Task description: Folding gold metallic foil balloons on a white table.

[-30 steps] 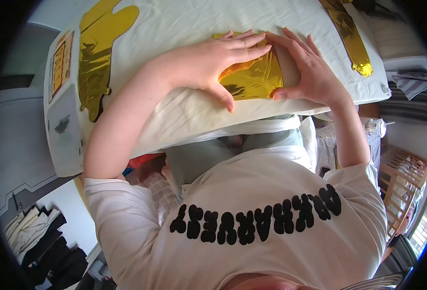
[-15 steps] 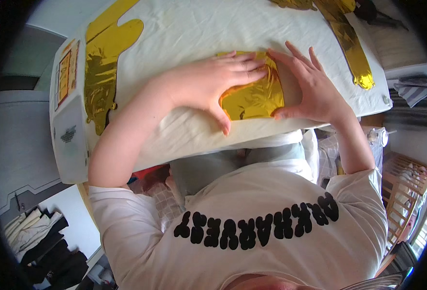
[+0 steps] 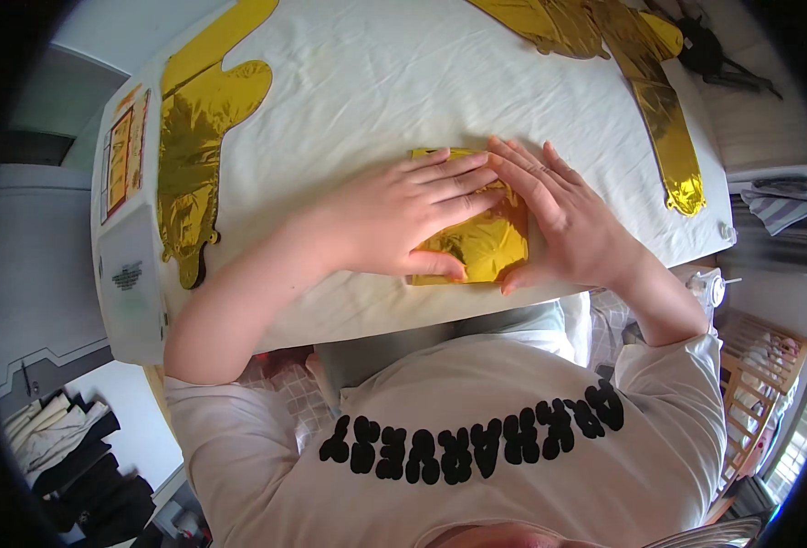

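Observation:
A shiny gold foil sheet, folded into a flat rectangle (image 3: 487,245), lies on the white-covered table near its front edge. It looks like a deflated foil balloon. Across its left side and top my left hand (image 3: 413,210) rests flat, fingers stretched out and thumb near the lower edge. My right hand (image 3: 568,219) presses along its right side with straight fingers and the thumb at the bottom right corner. The fingertips of both hands come close together at the far edge. Neither hand is closed round the foil, and part of it is hidden beneath them.
Flat gold foil balloons lie at the table's left (image 3: 193,137) and far right (image 3: 655,110). A black object (image 3: 709,55) sits in the far right corner. Along the left edge are a printed picture (image 3: 126,160) and a pale package (image 3: 130,274). A wooden-railed frame (image 3: 755,365) stands right.
Both hands and the folded foil appear lower in view, as does the table. My right hand has come in over the foil's right side, closer to my left hand.

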The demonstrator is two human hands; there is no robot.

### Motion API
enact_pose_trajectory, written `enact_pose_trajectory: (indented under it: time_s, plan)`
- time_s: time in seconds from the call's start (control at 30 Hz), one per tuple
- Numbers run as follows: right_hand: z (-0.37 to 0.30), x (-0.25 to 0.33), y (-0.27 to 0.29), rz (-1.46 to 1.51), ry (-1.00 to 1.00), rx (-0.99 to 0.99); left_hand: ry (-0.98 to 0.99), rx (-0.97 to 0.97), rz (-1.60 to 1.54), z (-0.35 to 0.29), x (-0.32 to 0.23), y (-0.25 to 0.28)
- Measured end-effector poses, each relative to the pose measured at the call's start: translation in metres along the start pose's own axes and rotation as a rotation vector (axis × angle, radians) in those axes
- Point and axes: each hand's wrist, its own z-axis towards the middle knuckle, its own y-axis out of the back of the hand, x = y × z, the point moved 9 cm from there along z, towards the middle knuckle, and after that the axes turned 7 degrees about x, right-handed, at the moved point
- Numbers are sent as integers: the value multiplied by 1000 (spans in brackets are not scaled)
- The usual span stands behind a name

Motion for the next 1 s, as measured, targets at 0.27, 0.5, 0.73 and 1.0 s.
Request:
enact_pose_trajectory:
  time_s: [0.27,0.5,0.73,1.0]
  plan:
    - [-7,4,-10,-18,-170,12,17,-88,158,-8,-16,21]
    - [-16,15,-17,-58,-257,-41,408,-171,-36,-29,-28,39]
    - [-10,31,-25,-69,-349,-164,679,-366,-194,-13,-11,20]
    - [-9,50,-22,-66,-481,-307,579,-227,31,-17,1,-1]
